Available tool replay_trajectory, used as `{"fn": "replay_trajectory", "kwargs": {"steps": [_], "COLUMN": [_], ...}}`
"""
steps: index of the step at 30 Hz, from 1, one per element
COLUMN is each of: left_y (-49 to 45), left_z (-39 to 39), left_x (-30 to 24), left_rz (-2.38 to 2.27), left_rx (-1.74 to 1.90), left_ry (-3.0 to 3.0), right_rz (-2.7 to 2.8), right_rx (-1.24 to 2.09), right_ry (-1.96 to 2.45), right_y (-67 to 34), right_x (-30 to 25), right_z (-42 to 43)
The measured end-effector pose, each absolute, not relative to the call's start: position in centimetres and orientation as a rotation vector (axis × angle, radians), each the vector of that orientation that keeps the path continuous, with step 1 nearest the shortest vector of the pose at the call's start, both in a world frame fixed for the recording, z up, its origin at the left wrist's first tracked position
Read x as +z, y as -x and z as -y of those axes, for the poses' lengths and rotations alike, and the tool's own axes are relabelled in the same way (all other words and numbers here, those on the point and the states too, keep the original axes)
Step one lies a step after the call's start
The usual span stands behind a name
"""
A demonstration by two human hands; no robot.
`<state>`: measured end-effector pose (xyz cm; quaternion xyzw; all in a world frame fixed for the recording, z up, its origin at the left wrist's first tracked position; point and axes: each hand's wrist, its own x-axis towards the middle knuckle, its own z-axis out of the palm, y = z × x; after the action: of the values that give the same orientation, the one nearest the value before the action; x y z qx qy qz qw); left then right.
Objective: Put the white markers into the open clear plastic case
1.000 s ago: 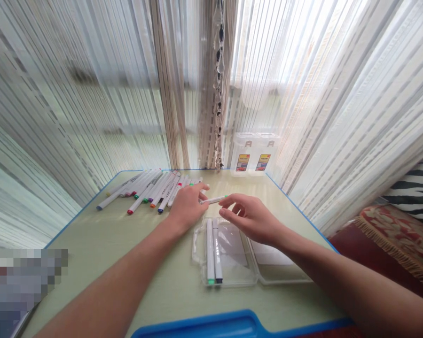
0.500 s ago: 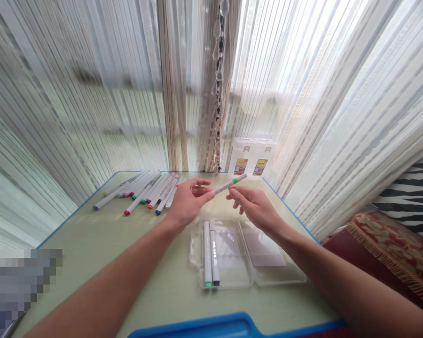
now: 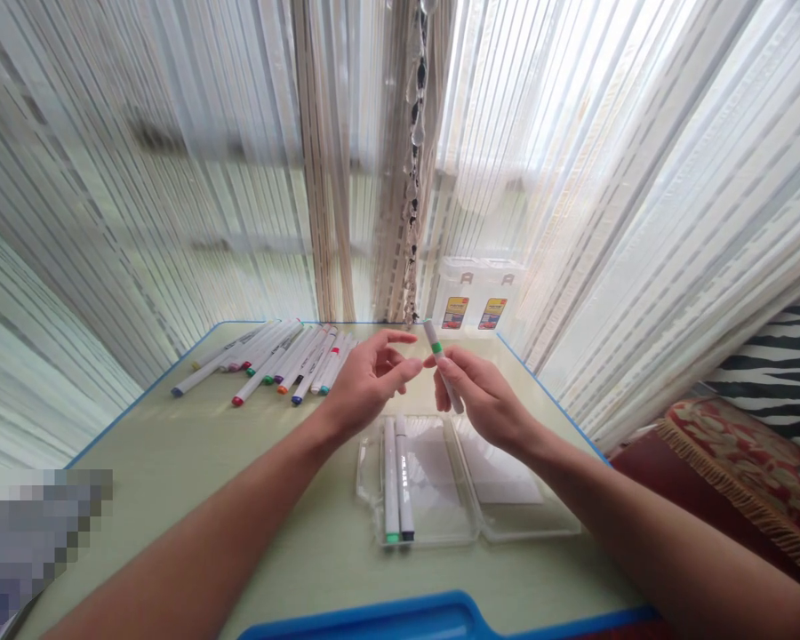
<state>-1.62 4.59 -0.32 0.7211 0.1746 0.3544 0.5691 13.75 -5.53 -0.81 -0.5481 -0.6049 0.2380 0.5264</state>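
A white marker with a green band [image 3: 436, 348] is pinched in my right hand [image 3: 476, 382], tilted above the table. Just to its left, my left hand [image 3: 377, 369] has its fingers apart and holds nothing; its fingertips come close to the marker. Below both hands lies an opened clear plastic case [image 3: 440, 524]. In its left half two markers rest side by side, one with a green end [image 3: 391, 480] and one with a dark end [image 3: 406, 480]. A pile of white markers with coloured ends [image 3: 284, 364] lies on the table beyond my left forearm.
Two clear cases with yellow labels [image 3: 480, 289] stand upright at the table's far edge. The pale green table [image 3: 193, 480] has a blue rim and a blue tray-like recess [image 3: 373, 618] at the front. String curtains [image 3: 240, 178] hang behind; a fringed patterned cloth [image 3: 726, 453] lies at right.
The green-banded marker has passed from my left hand to my right hand and turned from slanting right to nearly upright. My left fingers have opened off it.
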Motion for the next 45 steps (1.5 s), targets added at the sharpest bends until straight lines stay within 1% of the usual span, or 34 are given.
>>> {"fn": "replay_trajectory", "kwargs": {"steps": [6, 12, 21, 28, 32, 39, 45], "left_y": [1.9, 2.0, 2.3, 2.5, 2.6, 2.8, 2.7], "left_z": [-4.7, -4.8, -5.4, -5.1, -5.2, -5.8, -6.1], "left_x": [0.2, 0.3, -0.1, 0.4, 0.4, 0.2, 0.0], "left_rz": [-0.284, -0.287, -0.19, -0.196, -0.203, -0.223, -0.248], "left_rx": [0.917, 0.96, 0.832, 0.766, 0.731, 0.552, 0.498], "left_ry": [-1.617, -1.617, -1.469, -1.398, -1.391, -1.317, -1.284], "right_rz": [1.542, 1.558, 1.465, 1.439, 1.451, 1.516, 1.545], "right_rx": [0.509, 0.476, 0.587, 0.607, 0.596, 0.502, 0.471], "right_ry": [1.346, 1.375, 1.267, 1.253, 1.263, 1.348, 1.361], "right_y": [-14.0, -14.5, -14.3, -14.3, -14.3, -14.2, -14.1], "right_x": [-1.2, -1.5, -0.9, -0.7, -0.9, -0.9, -0.8], "right_z": [5.5, 5.3, 5.5, 5.8, 5.8, 5.8, 5.9]}}
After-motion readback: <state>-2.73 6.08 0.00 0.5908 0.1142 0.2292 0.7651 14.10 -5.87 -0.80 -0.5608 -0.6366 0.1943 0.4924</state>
